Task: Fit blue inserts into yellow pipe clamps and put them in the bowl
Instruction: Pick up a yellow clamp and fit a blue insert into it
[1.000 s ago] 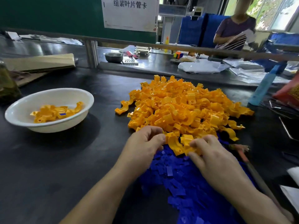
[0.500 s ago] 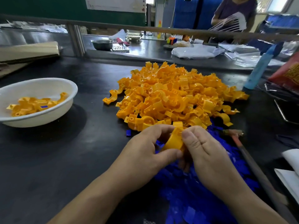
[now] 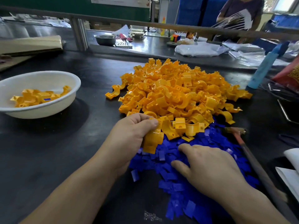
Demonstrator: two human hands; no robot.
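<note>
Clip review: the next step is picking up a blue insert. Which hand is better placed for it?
Right. The right hand lies open over the blue inserts, its fingers spread on the pile. The left hand is occupied, gripping a yellow clamp.

The heap of pipe clamps (image 3: 176, 94) was glossy orange-yellow and the inserts (image 3: 202, 152) deep blue. The bowl (image 3: 48, 78) was plain white, holding yellow clamps (image 3: 37, 97) with one blue patch showing. The table (image 3: 48, 151) was black, the bottle (image 3: 262, 68) pale blue, the small dish (image 3: 105, 39) grey, the board (image 3: 48, 4) behind dark green
</note>
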